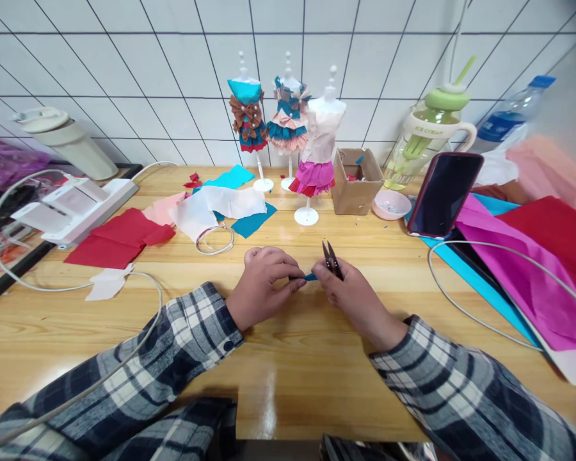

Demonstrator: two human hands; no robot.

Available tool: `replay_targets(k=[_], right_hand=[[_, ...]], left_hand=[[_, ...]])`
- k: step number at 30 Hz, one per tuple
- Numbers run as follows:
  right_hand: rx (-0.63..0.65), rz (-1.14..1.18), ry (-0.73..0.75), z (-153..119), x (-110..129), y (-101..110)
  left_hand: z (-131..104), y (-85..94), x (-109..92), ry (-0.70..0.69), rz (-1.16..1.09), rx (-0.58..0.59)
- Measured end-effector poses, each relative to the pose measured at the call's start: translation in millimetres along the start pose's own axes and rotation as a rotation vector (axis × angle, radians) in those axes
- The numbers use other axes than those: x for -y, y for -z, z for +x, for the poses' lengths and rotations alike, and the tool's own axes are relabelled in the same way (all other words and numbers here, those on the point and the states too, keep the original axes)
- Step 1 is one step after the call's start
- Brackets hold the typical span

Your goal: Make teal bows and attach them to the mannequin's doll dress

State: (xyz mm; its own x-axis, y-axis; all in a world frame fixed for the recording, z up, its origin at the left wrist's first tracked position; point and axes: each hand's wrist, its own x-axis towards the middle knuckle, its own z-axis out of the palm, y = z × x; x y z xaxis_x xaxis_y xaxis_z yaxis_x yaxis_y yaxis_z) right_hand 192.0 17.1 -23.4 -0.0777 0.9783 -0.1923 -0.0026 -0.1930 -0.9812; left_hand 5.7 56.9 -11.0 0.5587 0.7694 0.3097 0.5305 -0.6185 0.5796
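Observation:
My left hand pinches one end of a small blue strip above the wooden table. The fingertips of my right hand meet the strip's other end. Dark thread snips also sit in my right hand, their tips pointing up and away from me. Beyond my hands stand three small white dress forms: one in blue and brown, one in blue and peach ruffles, and one with a pale top and magenta skirt.
Crepe paper in red, white and blue lies at the left, near a power strip. A small box, pink dish, phone and bottles stand rightward. Cables cross both sides.

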Motion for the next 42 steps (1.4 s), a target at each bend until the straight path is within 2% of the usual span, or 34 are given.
replay_targets(k=[3,7,10,14,24,30,36,42], right_hand=[[-0.014,0.003,0.024,-2.9,2.5,1.2],[0.159,-0.325,0.040,-6.4,1.3,0.0],[0.253,-0.519,0.069,-9.1,3.1,-1.9],[0.292,-0.639,0.100,-12.3,9.2,-3.8],[0.329,-0.678,0.089,-12.9,10.1,-6.5],[0.327,-0.658,0.077,-13.3,9.7,-5.9],[0.330,-0.644,0.111,-12.1,8.3,-4.7],[0.324,-0.671,0.086,-12.3,9.0,-4.8]], left_hand=[[2.4,2.0,4.1,0.125,-0.188,-0.080],[3.7,2.2,9.6,0.294,-0.430,-0.162],[2.0,-0.4,10.4,0.342,-0.549,-0.158],[0.4,-3.5,7.1,0.346,-0.636,-0.129],[-0.3,-2.5,5.1,0.300,-0.586,-0.083],[-0.7,-2.3,5.9,0.294,-0.536,-0.113],[-0.9,-1.7,3.6,0.195,-0.474,-0.048],[-0.4,-4.0,8.3,0.312,-0.584,-0.089]])
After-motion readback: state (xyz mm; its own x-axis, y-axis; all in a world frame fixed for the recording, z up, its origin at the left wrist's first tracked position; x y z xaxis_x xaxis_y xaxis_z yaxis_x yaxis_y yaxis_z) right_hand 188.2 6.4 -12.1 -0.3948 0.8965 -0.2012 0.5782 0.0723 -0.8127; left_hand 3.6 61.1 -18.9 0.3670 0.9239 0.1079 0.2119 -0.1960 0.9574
